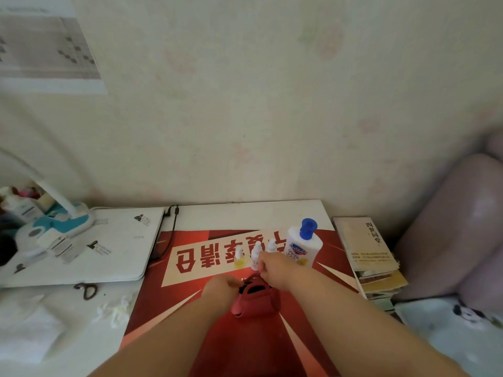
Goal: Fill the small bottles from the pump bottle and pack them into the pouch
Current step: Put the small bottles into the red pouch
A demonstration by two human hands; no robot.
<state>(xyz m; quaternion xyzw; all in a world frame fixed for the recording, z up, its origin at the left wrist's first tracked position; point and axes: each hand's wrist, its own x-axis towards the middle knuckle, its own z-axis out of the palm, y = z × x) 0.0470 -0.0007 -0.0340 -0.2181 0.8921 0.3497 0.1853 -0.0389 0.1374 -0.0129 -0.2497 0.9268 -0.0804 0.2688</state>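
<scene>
Pouch lies mouth-open near the mat's middle, and nothing in it shows. Your left hand has fingers clamped on its rim. Your right hand reaches the middle bottle at 12 o'clock, but whether it grips is unclear. The leftmost bottle looks yellow-filled. Pump bottle stands at 1 o'clock. Book stack crowds the surface at 3 o'clock, and 9 o'clock is roomier.

pouch sits on the mat, small bottles in a row just behind it, pump bottle to their right. laptop left of the mat, books stacked right.
</scene>
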